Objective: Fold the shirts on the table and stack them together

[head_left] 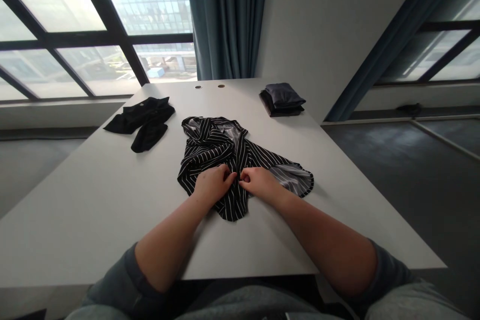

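- The black-and-white striped garment (220, 149) lies rumpled in front of you on the white counter (112, 225), its greyish inner side showing in places.
- Your left hand (214, 182) pinches its fabric between the fingers.
- Your right hand (258, 181), just beside, has its fingers closed on the cloth too.
- Beyond, a black garment (144, 116) lies to your left, a dark folded stack (283, 99) to your right.

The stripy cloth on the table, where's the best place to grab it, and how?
Probably with a gentle pinch on the stripy cloth's rounded end, coming from the right. That end sticks out to the side with its edge exposed, away from the bunched-up middle where the left hand and right hand are.
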`<state>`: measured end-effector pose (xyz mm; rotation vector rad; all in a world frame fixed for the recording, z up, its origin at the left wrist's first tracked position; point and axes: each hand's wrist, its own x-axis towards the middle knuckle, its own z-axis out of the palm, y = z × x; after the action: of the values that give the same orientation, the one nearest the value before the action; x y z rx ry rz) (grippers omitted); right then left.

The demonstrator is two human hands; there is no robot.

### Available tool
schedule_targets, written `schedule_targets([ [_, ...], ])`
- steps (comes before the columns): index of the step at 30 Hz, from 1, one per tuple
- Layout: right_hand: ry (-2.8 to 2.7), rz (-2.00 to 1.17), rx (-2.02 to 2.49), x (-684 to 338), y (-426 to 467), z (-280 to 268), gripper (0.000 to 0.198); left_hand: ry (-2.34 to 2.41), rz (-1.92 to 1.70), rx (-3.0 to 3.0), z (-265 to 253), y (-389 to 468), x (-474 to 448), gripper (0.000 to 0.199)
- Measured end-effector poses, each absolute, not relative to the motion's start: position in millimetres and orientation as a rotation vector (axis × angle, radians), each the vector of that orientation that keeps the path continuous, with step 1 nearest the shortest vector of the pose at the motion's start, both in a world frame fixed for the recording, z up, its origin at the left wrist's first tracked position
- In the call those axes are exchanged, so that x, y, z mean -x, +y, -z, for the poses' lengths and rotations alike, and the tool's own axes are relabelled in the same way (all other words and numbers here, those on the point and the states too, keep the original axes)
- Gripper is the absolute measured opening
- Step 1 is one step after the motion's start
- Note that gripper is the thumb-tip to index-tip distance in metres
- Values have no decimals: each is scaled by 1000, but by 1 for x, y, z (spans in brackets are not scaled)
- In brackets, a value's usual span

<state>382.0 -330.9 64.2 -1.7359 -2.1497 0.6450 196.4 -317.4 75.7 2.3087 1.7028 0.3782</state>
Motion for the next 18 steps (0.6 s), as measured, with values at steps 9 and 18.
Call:
schedule_targets([
  [9,-2108,-873,1406,-378,-341,-73,12,1604,-579,-1911,-56,-300,-194,32],
  [18,-2279,-944,1028,-381,-346,-78,9,1160,-814,-1355,-48,-294,-194,23],
])
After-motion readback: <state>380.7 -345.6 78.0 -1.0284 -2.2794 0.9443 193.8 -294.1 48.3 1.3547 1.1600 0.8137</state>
